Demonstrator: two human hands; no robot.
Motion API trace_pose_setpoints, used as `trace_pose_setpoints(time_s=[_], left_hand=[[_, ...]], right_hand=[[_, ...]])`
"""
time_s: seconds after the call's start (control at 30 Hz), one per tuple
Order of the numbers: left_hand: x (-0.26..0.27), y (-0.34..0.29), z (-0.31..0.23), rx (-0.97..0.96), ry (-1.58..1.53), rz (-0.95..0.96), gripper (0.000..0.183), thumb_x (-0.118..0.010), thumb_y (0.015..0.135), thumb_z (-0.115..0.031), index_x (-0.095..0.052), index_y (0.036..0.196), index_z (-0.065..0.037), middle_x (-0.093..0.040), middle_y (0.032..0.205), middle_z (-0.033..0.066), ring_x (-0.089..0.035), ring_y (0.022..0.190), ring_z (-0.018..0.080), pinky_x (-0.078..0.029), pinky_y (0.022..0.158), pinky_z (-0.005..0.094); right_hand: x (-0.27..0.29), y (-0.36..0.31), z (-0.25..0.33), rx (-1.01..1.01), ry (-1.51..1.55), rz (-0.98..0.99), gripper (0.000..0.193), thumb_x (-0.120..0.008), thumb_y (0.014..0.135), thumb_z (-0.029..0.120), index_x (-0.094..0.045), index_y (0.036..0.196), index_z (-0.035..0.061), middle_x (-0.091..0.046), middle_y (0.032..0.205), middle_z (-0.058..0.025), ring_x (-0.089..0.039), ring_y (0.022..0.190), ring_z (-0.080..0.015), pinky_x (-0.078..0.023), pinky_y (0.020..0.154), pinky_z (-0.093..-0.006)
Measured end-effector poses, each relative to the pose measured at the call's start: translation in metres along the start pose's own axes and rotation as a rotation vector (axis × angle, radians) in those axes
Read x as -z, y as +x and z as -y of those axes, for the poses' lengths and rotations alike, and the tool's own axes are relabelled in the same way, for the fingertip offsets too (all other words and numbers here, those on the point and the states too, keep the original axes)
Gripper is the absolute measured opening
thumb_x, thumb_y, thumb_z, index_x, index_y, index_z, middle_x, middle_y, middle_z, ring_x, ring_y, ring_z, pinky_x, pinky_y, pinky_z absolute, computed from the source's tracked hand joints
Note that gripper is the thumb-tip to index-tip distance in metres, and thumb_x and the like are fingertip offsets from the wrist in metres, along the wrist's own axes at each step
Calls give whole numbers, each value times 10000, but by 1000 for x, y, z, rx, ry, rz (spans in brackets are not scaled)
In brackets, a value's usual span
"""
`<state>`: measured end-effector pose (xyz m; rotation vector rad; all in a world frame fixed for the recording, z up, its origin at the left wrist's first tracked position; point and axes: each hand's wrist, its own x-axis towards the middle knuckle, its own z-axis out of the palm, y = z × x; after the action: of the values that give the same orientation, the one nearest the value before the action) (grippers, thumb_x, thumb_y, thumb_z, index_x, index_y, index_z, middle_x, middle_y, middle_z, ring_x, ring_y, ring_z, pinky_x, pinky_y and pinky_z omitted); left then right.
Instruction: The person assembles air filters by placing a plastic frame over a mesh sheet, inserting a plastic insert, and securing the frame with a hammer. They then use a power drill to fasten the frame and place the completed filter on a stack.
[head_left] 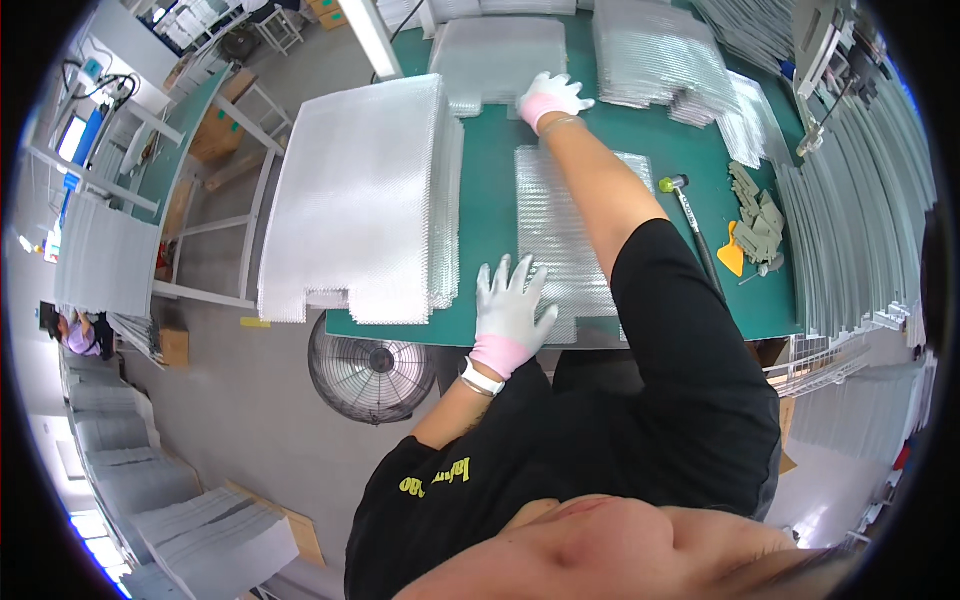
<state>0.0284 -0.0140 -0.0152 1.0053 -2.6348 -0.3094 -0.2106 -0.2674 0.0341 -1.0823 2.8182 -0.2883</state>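
A translucent sheet with a fine ribbed texture lies on the green tabletop before me. My left hand, in a white glove with a pink cuff, rests at the sheet's near left edge, fingers spread. Stretched far forward, my right hand wears the same kind of glove. Its fingers are apart and hold nothing; it is beyond the sheet's far edge, beside a far stack of similar sheets. To the left stands a tall stack of notched sheets.
Right of the sheet lie a mallet, a yellow scraper and a pile of grey-green pieces. More sheets are stacked at the far right and right edge. A floor fan stands below the table's near left corner.
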Motion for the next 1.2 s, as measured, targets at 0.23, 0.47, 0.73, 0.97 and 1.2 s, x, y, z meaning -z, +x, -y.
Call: trace_pose_setpoints(time_s=[0.23,0.47,0.73,0.97,1.2], left_hand=[[-3,0,6,-2,2,18,579,-568,915,-413,-520,1391,-88,-452,1475,162,-357,1402,401,-194,1172,578],[-2,-2,5,-34,-72,-8,592,-569,912,-420,-516,1404,-94,-431,1502,152,-327,1432,377,-174,1188,566],[-4,-14,7,32,-160,-63,583,-614,880,-420,-572,1350,-78,-464,1466,155,-354,1412,372,-174,1193,553],[-12,-13,9,47,-113,-68,583,-622,868,-419,-580,1345,-88,-469,1468,139,-368,1405,365,-202,1181,557],[-11,-14,12,67,-99,-59,582,-619,867,-416,-579,1343,-84,-462,1472,143,-365,1406,367,-197,1184,556]], right_hand=[[18,-3,0,7,-89,99,530,-501,967,338,-470,1465,160,-388,1557,-110,-340,1444,-340,-214,1156,-646],[-13,75,-45,291,-220,162,765,-603,832,648,-563,1376,111,-584,1384,-132,-534,1295,-360,-415,1087,-476],[9,-3,-3,249,-261,15,810,-623,794,672,-529,1409,154,-551,1435,-120,-513,1329,-353,-298,1109,-648],[10,19,7,246,-294,139,686,-618,801,596,-605,1345,178,-672,1268,-109,-625,1192,-321,-366,1090,-544],[-3,40,8,229,-114,84,591,-701,730,489,-685,1212,149,-708,1182,-112,-704,1034,-273,-535,911,-364]])
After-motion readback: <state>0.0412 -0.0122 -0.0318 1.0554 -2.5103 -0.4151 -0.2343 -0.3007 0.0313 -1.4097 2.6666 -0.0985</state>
